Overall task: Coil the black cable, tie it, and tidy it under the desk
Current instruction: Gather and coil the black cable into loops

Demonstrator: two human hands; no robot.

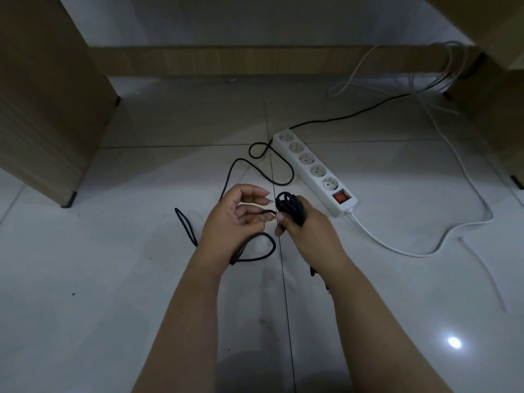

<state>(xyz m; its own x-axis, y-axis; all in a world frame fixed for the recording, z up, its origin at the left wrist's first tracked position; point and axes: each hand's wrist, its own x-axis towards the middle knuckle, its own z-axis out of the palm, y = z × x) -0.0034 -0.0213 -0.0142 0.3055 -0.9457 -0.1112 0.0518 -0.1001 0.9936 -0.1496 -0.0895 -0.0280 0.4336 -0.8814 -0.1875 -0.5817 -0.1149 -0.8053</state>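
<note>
In the middle of the frame, the right hand (300,225) is gripping the coiled part of the black cable (289,207) while the left hand (238,217) is pinching a loose strand with its other fingers half open, so coiling is probably going on and another loop is needed next.

The floor tiles (368,321) are pale and glossy, mirroring a bright lamp spot. The desk panels (42,109) show a matt wood-grain finish, probably laminate. The power strip (309,168) is smooth white plastic with a red translucent switch (340,197). The black cable (289,208) looks matt, possibly rubbery.
</note>
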